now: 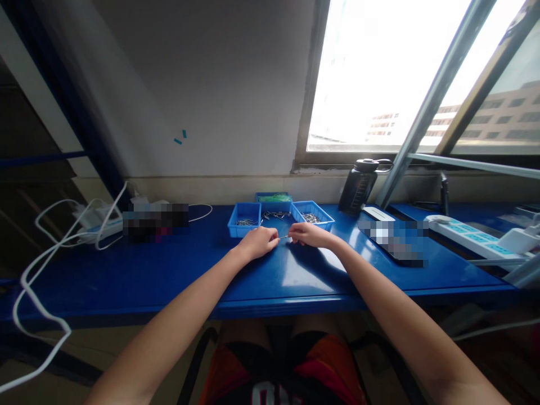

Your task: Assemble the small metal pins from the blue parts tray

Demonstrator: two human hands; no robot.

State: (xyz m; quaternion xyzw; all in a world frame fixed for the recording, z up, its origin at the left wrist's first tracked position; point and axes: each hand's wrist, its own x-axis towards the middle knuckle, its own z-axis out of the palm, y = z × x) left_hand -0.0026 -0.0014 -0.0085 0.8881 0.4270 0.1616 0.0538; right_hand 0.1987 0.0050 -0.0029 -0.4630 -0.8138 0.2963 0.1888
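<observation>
My left hand [258,243] is closed in a pinch above the front part of the blue table. A short thin metal-looking piece [284,237] runs from its fingertips towards my right hand [309,234], whose fingers are also pinched together at the other end. The piece is too small to name. Just behind my left hand stands a blue bin [232,226] with small metal parts [244,222] in it. Another blue bin [327,217], behind my right hand, holds similar small parts [310,217]. Loose metal pieces [276,215] lie between the bins.
A third blue bin [274,205] with green strips [275,197] stands by the wall. Right of the bins are a black bottle [358,187], a blurred phone-like item [392,242] and a power strip [472,236]. White cables [36,281] hang over the table's left side.
</observation>
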